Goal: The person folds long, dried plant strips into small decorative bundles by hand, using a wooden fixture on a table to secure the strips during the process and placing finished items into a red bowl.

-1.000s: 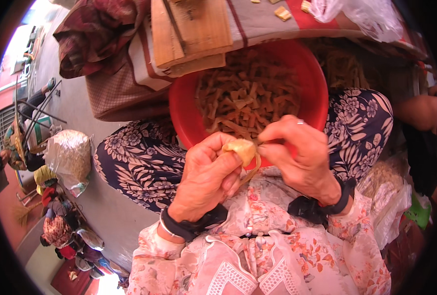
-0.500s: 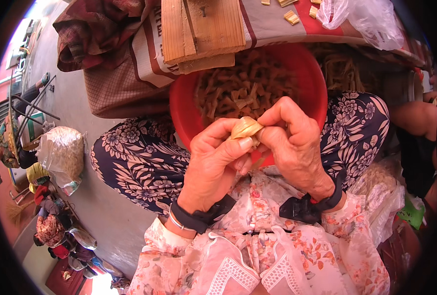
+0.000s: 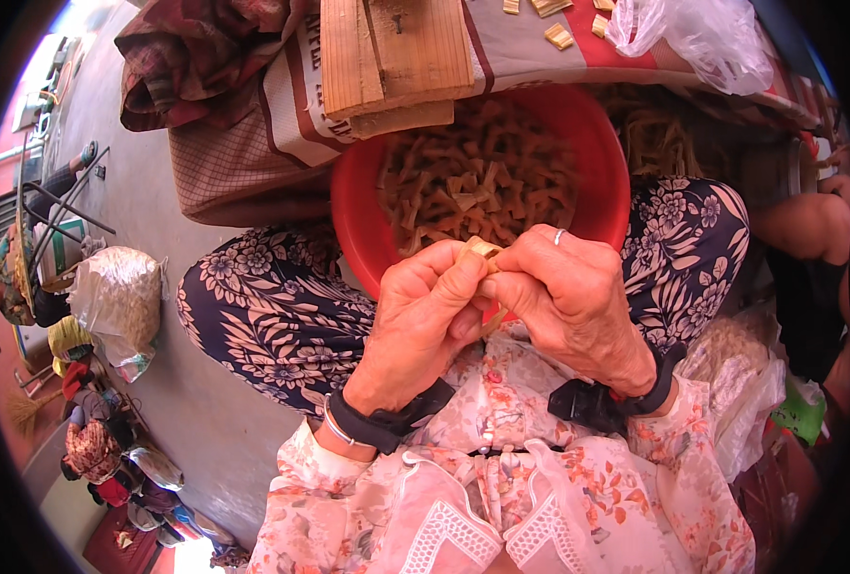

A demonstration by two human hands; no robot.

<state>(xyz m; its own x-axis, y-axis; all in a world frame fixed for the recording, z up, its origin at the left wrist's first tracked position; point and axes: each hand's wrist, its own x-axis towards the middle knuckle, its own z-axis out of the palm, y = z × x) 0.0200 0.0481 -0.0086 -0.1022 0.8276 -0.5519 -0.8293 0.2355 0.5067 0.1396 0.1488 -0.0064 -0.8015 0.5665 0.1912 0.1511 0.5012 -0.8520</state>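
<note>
Your left hand (image 3: 415, 311) has the pale yellow folded strip (image 3: 482, 248) pinched between thumb and index. Your right hand (image 3: 568, 292) grips the same piece from its other side, thumb and forefinger close against it. Neither hand is released. The remaining fingers of both are curled in; can't tell if those on the left press on it underneath.

The strip sits between your two sets of fingertips, mostly covered, top fold exposed. A narrow tail (image 3: 494, 320) hangs just below the pinch; can't confirm it's the same piece.

Handling, my read: next to no weight, thin, dry. Springy along the grain, creases fine across it, likely to split lengthwise if twisted. Slip risk low, but folds could spring loose if you slack off. Hold flat on the folds, thumb pad over the crease, close to the corner. Don't load the tail alone.

Around you: red basin (image 3: 351, 225) just beyond both hands, with many folded pieces (image 3: 478, 187) inside. Wooden block (image 3: 396, 57) farther out, ahead of your left. Loose strips (image 3: 662, 143) lie beyond your right, past the basin.
</note>
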